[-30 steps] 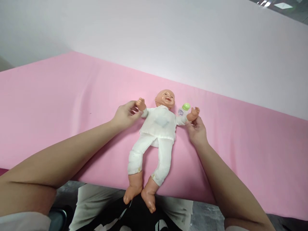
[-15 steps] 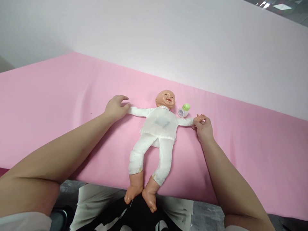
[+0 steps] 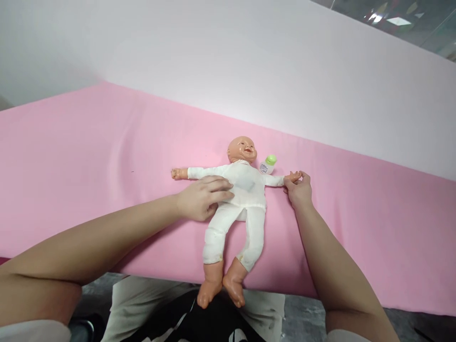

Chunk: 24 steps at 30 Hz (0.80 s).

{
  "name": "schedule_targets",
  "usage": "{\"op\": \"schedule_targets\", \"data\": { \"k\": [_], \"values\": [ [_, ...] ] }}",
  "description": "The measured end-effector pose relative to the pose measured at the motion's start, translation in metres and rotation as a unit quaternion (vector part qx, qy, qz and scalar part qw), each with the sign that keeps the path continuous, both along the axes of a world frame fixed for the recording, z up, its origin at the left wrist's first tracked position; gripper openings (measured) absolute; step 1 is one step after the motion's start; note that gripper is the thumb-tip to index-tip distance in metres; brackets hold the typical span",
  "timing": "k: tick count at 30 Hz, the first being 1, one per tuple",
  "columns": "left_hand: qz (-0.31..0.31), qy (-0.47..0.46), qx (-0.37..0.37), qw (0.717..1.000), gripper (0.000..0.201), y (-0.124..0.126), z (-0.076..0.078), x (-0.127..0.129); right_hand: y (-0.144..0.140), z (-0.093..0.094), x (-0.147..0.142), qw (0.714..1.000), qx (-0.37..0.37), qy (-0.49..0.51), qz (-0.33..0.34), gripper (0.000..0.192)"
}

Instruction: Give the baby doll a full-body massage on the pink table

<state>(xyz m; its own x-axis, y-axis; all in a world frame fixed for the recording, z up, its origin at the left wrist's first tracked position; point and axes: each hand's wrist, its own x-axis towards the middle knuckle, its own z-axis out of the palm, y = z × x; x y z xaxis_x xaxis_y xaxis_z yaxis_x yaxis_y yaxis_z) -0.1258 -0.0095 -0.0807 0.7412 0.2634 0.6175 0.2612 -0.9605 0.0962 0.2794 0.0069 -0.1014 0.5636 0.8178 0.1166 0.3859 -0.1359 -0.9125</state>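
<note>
A baby doll (image 3: 245, 187) in a white cloth suit lies on its back, arms stretched out to both sides, with its bare feet over the near table edge. My left hand (image 3: 206, 195) rests against the doll's side at the left of its torso, fingers extended over the white cloth; the thumb is partly tucked below. My right hand (image 3: 299, 187) pinches the doll's hand on the right between thumb and fingers. Just above that doll arm lies a small white bottle (image 3: 266, 167) with a green cap and a printed label.
A pink covered table (image 3: 89, 142) spreads under everything, with a white wall (image 3: 213, 61) rising behind it. Glass with reflected lights (image 3: 399, 21) shows at the top right. My lap (image 3: 142, 299) is below the near edge, with the grey floor (image 3: 302, 313) beside it.
My left hand has left the doll's arm on the left and moved right and down to its torso. The doll's lower body and legs have shifted right. My right hand keeps its hold.
</note>
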Motion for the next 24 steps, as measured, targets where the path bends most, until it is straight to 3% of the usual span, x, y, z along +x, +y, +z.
{"op": "schedule_targets", "data": {
  "k": [4, 10, 15, 18, 20, 24],
  "values": [
    [-0.052, 0.005, 0.022, 0.998, 0.055, -0.016, 0.004, 0.004, -0.001, 0.0, -0.009, 0.998, 0.052, 0.028, 0.003, 0.082],
    [-0.11, -0.047, 0.063, 0.991, 0.047, -0.025, 0.005, 0.015, -0.008, 0.011, -0.038, 0.984, 0.158, -0.065, 0.053, 0.062],
    [-0.062, -0.104, 0.039, 0.992, 0.048, -0.02, -0.001, 0.012, -0.024, 0.015, -0.072, 0.943, 0.186, -0.23, 0.15, 0.045],
    [-0.01, -0.117, -0.033, 0.993, 0.048, -0.016, -0.004, 0.01, -0.028, 0.011, -0.081, 0.882, 0.198, -0.345, 0.254, 0.043],
    [0.022, -0.118, -0.126, 0.985, 0.046, -0.014, -0.004, 0.011, -0.028, 0.007, -0.081, 0.852, 0.198, -0.377, 0.304, 0.046],
    [0.082, -0.153, -0.362, 0.916, 0.042, -0.008, 0.001, 0.014, -0.024, 0.003, -0.079, 0.842, 0.181, -0.386, 0.329, 0.053]
  ]
}}
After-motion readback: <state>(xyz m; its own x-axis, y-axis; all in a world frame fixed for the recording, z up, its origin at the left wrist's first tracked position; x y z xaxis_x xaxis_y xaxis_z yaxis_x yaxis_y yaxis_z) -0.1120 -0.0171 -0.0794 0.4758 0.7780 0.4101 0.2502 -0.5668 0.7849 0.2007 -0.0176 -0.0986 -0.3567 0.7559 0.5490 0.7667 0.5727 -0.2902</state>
